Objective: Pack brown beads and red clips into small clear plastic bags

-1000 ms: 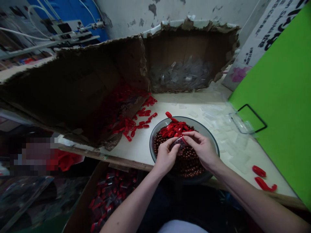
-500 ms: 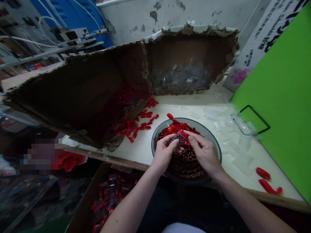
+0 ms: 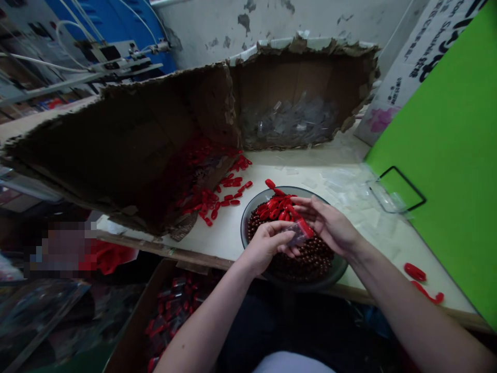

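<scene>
A small clear plastic bag (image 3: pixel 297 235) with a red plastic piece (image 3: pixel 305 228) at its end is positioned above the bowl, between both hands. The left hand (image 3: pixel 267 247) is curled, closed on the bag. The right hand (image 3: pixel 330 223) is partly open, fingertips just beside the red piece. Beneath are brown beads (image 3: pixel 310 261) and loose red pieces (image 3: pixel 277 206) in a grey glass bowl (image 3: pixel 337 270).
</scene>
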The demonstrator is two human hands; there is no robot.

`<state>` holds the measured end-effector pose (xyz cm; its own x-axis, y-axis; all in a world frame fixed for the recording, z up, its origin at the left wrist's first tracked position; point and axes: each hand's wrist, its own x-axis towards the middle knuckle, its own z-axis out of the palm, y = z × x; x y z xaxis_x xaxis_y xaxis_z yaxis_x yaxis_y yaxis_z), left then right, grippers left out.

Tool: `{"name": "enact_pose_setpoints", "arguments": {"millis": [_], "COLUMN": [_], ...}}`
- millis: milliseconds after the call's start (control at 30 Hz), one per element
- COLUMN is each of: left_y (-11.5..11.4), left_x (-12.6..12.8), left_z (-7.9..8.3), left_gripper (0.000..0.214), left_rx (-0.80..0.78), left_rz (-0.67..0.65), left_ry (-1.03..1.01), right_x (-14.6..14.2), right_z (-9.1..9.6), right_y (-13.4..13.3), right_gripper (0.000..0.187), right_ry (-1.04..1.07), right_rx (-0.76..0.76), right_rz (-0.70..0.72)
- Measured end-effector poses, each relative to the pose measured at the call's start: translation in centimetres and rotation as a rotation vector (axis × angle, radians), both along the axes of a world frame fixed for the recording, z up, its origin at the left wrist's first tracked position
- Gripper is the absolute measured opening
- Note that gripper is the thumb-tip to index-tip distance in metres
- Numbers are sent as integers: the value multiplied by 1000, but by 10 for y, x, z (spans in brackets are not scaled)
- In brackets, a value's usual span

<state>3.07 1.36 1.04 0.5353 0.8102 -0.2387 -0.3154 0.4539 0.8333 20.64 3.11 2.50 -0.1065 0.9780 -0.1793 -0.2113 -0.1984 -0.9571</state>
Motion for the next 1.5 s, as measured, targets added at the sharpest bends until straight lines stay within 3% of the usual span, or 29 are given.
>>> {"name": "enact_pose_setpoints", "arguments": {"millis": [100, 200, 267, 433, 567, 700, 1000, 1233, 1400, 1500], "left_y": [-3, -5, -6, -8, -14, -21, -27, -29, -30, -31], "left_x": [1, 0, 0, 10, 23, 29, 28, 38, 46, 50], "left_z": [-3, -8, -9, -3, -1, -3, -5, 11, 17, 15], "left_gripper": [38, 38, 38, 35, 42, 46, 44, 44, 45, 46], "left_rx": [-46, -66, -79, -26, 83, 156, 120, 0, -211, -216], "left_rz": [-7, 23, 26, 31, 249, 401, 381, 241, 166, 146], "left_ry": [-9, -17, -18, 58, 235, 335, 355, 245, 110, 113], "right_x": [5, 8, 7, -6, -12, -18, -32, -17, -1, 4], "right_z": [9, 9, 5, -1, 0, -1, -12, -6, -2, 7], "right_y": [11, 10, 6, 2, 0, -8, -23, -32, -27, -17], "right_gripper": [37, 32, 33, 33, 35, 40, 43, 45, 46, 44], "right_ry": [64, 44, -12, -248, -566, -659, -424, -175, -125, -138], "right_rx": [-29, 29, 58, 180, 387, 466, 382, 194, 185, 195], "right_rz": [74, -33, -56, 52, 75, 34, -104, -86, -165, -199]}}
